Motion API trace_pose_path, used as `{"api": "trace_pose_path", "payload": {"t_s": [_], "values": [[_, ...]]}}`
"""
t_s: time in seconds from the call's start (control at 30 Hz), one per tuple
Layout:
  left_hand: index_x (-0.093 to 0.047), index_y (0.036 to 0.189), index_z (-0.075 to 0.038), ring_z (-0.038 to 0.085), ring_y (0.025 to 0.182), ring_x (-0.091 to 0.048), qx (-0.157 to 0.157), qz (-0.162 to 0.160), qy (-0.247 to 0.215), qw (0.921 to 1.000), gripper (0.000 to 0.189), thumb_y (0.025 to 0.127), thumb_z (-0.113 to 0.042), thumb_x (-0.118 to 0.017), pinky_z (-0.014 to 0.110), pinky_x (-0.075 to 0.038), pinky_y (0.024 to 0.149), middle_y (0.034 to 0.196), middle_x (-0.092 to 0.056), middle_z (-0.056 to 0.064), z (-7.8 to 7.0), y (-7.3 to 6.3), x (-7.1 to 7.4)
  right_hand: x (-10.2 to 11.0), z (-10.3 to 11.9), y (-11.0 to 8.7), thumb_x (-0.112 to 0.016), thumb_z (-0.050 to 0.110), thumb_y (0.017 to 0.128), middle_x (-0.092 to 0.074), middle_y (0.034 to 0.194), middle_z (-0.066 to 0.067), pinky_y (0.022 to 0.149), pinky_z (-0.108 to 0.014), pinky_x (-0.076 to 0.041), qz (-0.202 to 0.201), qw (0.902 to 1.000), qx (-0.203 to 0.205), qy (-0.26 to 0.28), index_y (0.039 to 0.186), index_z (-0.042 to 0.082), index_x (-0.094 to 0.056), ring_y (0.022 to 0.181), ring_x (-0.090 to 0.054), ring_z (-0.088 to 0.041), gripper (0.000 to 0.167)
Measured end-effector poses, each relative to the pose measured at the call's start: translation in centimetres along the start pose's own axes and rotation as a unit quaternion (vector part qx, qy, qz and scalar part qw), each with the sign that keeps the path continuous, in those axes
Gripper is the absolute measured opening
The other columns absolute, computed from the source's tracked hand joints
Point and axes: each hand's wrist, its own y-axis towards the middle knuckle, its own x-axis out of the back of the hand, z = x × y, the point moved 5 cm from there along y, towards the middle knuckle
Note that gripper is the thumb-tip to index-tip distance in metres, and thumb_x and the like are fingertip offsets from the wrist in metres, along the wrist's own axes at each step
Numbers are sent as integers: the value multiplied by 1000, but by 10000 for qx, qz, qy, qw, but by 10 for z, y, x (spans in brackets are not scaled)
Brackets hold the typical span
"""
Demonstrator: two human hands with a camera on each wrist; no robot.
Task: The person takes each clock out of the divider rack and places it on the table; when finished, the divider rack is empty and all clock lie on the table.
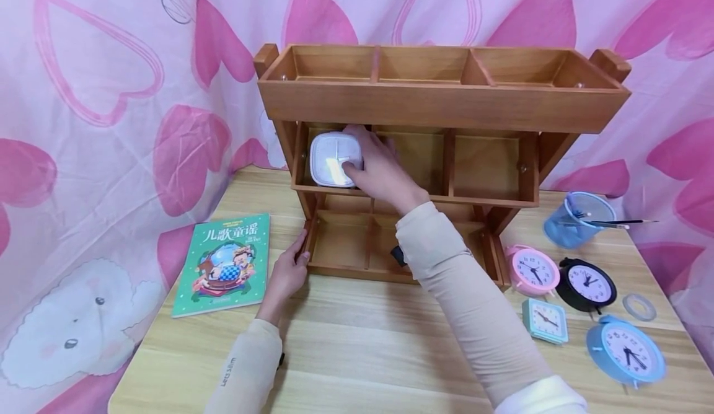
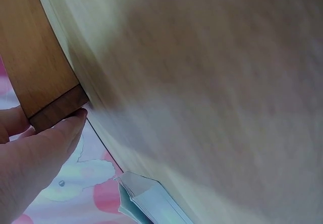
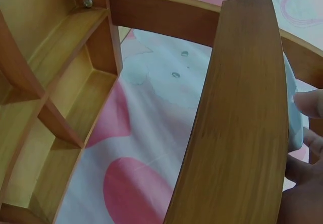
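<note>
My right hand (image 1: 382,166) grips a white rounded-square box (image 1: 326,160) with a shiny, clear-looking top, thumb on its front. The box is at the left compartment of the middle tier of a brown wooden shelf (image 1: 440,104); whether it touches the compartment floor is hidden. From the right wrist, only a pale side of the box (image 3: 294,108) shows behind a wooden board, beside the thumb and fingers (image 3: 308,103). Down at the shelf's lower left corner, my left hand (image 1: 287,274) holds the bottom tier's end (image 2: 60,108) between thumb and fingers.
A green picture book (image 1: 223,265) lies left of the shelf. On the right stand a blue mesh pen cup (image 1: 571,222), a pink clock (image 1: 533,270), a black clock (image 1: 587,284), a small square clock (image 1: 545,321), a blue clock (image 1: 626,350) and a tape roll (image 1: 639,307).
</note>
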Motion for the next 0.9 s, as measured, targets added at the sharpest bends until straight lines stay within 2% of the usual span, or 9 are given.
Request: {"api": "trace_pose_path", "payload": {"t_s": [0.1,0.37,0.47,0.57,0.7,0.83,0.9], "values": [[-28,157,-26,35,147,-26,-22,-31,13,10000,54,106,-15,-43,53,-23,119,161,-28,12,-1,-1,0,3,0,-1,-62,22,96,-55,132,-6,111,-46,-25,-2,9999,119,73,142,17,-42,116,-52,-22,51],[-27,158,-30,36,148,-25,103,-21,-39,9999,55,106,-17,-43,54,-24,118,162,-27,11,1,-1,-1,8,1,-2,-61,26,99,-56,132,-1,110,-48,-26,-119,9987,488,102,140,24,-49,124,-46,-19,43],[-28,157,-30,36,147,-26,94,-74,-32,9999,55,106,-17,-43,54,-24,118,162,-28,12,1,-1,0,8,1,-2,-61,26,99,-58,132,0,110,-49,-25,-250,9984,357,347,138,27,-54,123,-48,-20,40],[-28,158,-29,37,147,-26,42,-81,4,10000,55,106,-16,-43,54,-24,118,162,-28,13,1,-2,1,8,-1,-2,-65,26,97,-60,131,0,109,-49,-26,-536,9957,38,752,133,30,-60,120,-52,-21,36],[-27,158,-29,37,148,-25,78,-32,12,10000,55,106,-17,-43,55,-23,118,162,-28,12,0,-3,1,9,-4,-5,-69,22,94,-64,127,0,102,-40,-37,-986,9837,-311,1468,126,28,-67,112,-57,-16,33],[-26,158,-29,37,148,-24,126,-1,-6,9999,55,106,-18,-42,55,-23,118,162,-27,12,0,-3,0,16,-5,-9,-71,14,92,-68,119,-5,86,-30,-49,-1395,9627,-184,2312,122,15,-71,104,-59,-14,30],[-27,158,-29,38,148,-25,104,-36,-6,9999,55,106,-17,-42,56,-23,118,162,-27,13,0,-3,0,21,-3,-13,-71,12,92,-68,116,-7,84,-28,-50,-1497,9512,-60,2698,121,9,-71,102,-60,-15,30]]}}
